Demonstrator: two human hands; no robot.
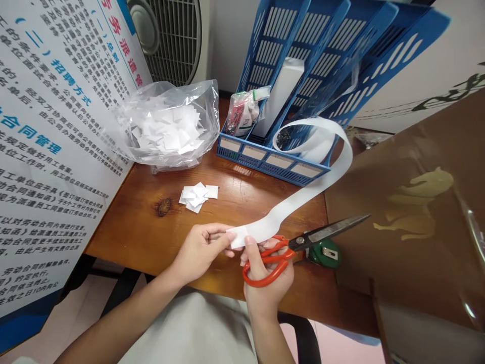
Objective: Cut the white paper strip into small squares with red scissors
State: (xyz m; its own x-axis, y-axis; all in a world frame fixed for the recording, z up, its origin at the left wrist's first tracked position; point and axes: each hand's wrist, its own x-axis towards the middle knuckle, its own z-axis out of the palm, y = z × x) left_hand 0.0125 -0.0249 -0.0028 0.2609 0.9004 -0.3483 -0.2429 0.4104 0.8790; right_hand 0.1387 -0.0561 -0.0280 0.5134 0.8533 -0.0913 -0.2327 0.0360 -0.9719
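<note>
My left hand (206, 250) pinches the near end of a long white strip (299, 199), where a small white piece seems to lie over it. The strip curls up to the right and back into the blue file rack. My right hand (267, 275) has its thumb on the same strip, and the orange handles of a pair of scissors (291, 245) are hooked around that hand. The scissor blades look closed and point away to the right. Beyond my left hand, a small pile of cut white squares (197, 196) lies on the wooden table (151, 227).
A clear plastic bag (166, 126) full of white squares stands at the back left. The blue file rack (273, 162) holds a white box and a small packet. Close to the scissors sits a green tape measure (324, 253). A printed board (56, 126) flanks the left side.
</note>
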